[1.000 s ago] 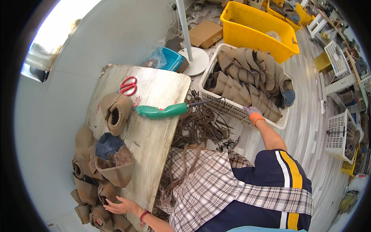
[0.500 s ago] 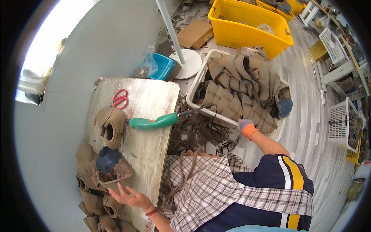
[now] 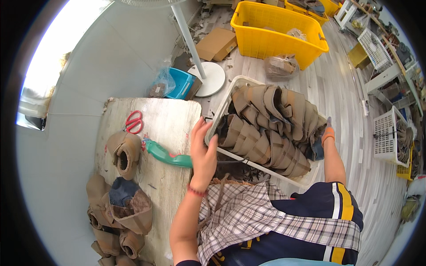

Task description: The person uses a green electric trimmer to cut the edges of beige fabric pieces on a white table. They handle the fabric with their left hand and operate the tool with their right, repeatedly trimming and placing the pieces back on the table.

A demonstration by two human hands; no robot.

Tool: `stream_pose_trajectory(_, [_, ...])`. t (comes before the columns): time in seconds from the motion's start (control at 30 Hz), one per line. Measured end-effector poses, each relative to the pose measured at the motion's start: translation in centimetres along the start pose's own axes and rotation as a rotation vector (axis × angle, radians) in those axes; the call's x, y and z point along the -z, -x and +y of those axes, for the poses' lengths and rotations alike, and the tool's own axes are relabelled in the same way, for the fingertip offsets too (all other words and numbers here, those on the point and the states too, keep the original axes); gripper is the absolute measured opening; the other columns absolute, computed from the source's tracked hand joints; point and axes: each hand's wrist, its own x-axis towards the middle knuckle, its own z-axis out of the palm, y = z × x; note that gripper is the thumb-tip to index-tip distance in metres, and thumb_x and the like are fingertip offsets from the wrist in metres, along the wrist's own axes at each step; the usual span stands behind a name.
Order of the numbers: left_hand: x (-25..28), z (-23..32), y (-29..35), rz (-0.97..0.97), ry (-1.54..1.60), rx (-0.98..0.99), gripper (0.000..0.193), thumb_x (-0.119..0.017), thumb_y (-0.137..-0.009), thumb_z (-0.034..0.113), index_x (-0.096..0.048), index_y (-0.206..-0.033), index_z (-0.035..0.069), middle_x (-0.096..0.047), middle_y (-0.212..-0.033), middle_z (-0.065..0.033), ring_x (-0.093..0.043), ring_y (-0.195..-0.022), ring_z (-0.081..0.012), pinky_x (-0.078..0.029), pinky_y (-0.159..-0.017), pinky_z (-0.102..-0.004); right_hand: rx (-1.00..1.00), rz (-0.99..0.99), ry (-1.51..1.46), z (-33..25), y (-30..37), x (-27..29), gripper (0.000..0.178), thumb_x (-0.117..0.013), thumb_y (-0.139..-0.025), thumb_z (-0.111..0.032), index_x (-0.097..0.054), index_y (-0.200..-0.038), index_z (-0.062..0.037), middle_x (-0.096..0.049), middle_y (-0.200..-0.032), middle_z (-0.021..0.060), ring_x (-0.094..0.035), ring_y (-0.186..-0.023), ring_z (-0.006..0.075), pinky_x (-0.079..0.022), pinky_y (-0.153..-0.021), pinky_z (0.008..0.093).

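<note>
A white plastic tray [image 3: 236, 83] holds nested rows of brown fabric boot uppers [image 3: 262, 146], some with dark blue patches. My right hand [image 3: 329, 123], in a thin greyish glove with an orange cuff, grips its right end; the fingers are partly hidden. At the left end, my bare left hand [image 3: 203, 156] is raised by the rim, fingers stretched and thumb apart. Just left of that hand, a green handheld power tool [image 3: 166, 156] with a black cord lies on the worktable [image 3: 173, 119]. Red-handled scissors [image 3: 133, 122] and one brown upper [image 3: 124, 153] lie farther left.
More uppers [image 3: 131, 206] are piled along the table's left edge. Beyond the tray stand a fan's round white base [image 3: 207, 80], a blue bin [image 3: 181, 84], a yellow crate [image 3: 279, 44] and a clear bag [image 3: 282, 67]. White baskets [image 3: 385, 139] line the right side.
The tray has come nearer, uncovering the clear bag behind it. My right hand has gone from the near rim to the right end. My left hand has risen from the piled uppers to the tray.
</note>
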Motion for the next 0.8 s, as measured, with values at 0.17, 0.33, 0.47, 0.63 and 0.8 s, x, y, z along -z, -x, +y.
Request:
stream_pose_trajectory(0.17, [-6.1,-6.3,-5.9,-0.103,0.113,0.291,0.061,-0.065,-0.083,0.011,-0.038,-0.138,0.006,-0.036,-0.142,-0.018,-0.038,-0.129,-0.0295,-0.033,-0.103,-0.0383,-0.094,-0.716,-0.002,1.0,-4.3,-3.0,0.056,-0.055,-0.09,-0.045,-0.056,-0.123,0.0011,-0.059,-0.123,0.0149,-0.057,-0.109,0.0278,-0.045,-0.095,0.0364])
stream_pose_trajectory(0.33, [-10.1,-10.0,-8.9,-0.261,0.318,0.668,0.096,-0.075,-0.075,0.019,-0.012,-0.148,0.012,-0.019,-0.15,-0.0208,-0.03,-0.133,-0.0341,-0.029,-0.102,-0.0506,0.496,-0.053,0.656,5.2,-5.0,-6.5,0.056,-0.078,-0.071,-0.035,-0.063,-0.096,0.013,-0.066,-0.092,0.0112,-0.059,-0.072,0.0182,-0.047,-0.066,0.032])
stream_pose_trajectory(0.47, [-13.1,-9.3,-7.8,-0.359,0.447,0.803,0.114,-0.079,-0.069,0.014,0.0,-0.149,0.015,-0.013,-0.151,-0.0234,-0.024,-0.136,-0.0348,-0.028,-0.103,-0.0532,0.629,-0.591,-0.11,7.9,-0.8,-5.2,0.047,-0.084,-0.066,-0.015,-0.063,-0.103,0.0051,-0.067,-0.096,0.0093,-0.063,-0.08,0.0162,-0.052,-0.072,0.0303])
stream_pose_trajectory(0.63, [-14.6,-13.0,-6.2,-0.396,0.373,0.892,0.116,-0.077,-0.068,0.007,0.005,-0.149,0.016,-0.013,-0.152,-0.0205,-0.027,-0.135,-0.0351,-0.028,-0.103,-0.052,0.671,-0.665,0.335,8.4,4.3,-6.2,0.052,-0.081,-0.068,-0.006,-0.056,-0.112,0.0064,-0.064,-0.109,0.0121,-0.065,-0.087,0.0198,-0.054,-0.077,0.0331])
stream_pose_trajectory(0.8, [-15.9,-18.4,-6.1,-0.472,-0.071,0.73,0.093,-0.064,-0.067,-0.002,-0.021,-0.148,0.014,-0.033,-0.145,-0.018,-0.034,-0.132,-0.0354,-0.034,-0.103,-0.0368,0.081,-0.745,-0.185,9.6,4.8,-6.8,0.042,-0.07,-0.074,0.007,-0.054,-0.113,0.0084,-0.063,-0.105,0.0151,-0.063,-0.088,0.0261,-0.054,-0.081,0.0363])
